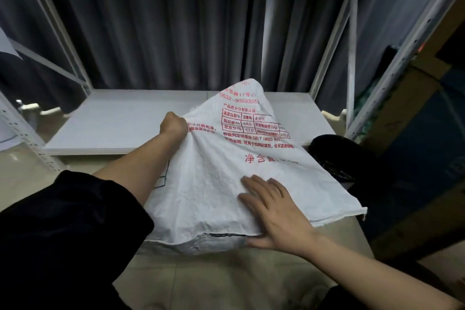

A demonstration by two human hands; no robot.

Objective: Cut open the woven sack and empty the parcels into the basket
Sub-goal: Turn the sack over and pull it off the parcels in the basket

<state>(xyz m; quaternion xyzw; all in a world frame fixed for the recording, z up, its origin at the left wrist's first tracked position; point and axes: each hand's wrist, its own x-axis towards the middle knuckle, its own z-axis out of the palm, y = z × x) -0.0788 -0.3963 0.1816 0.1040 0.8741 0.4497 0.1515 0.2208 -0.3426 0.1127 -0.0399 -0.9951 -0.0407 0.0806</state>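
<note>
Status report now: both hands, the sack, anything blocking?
Left hand grips woven sack, lifting its far end. Right hand flat on sack, pressing. Black basket at right, partly behind sack. No parcels or cutting tool visible.

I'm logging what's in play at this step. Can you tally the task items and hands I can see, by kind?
Woven sack: 1
Black basket: 1
Hands: 2, left hand and right hand
Parcels: 0 visible
Total: 4
</note>
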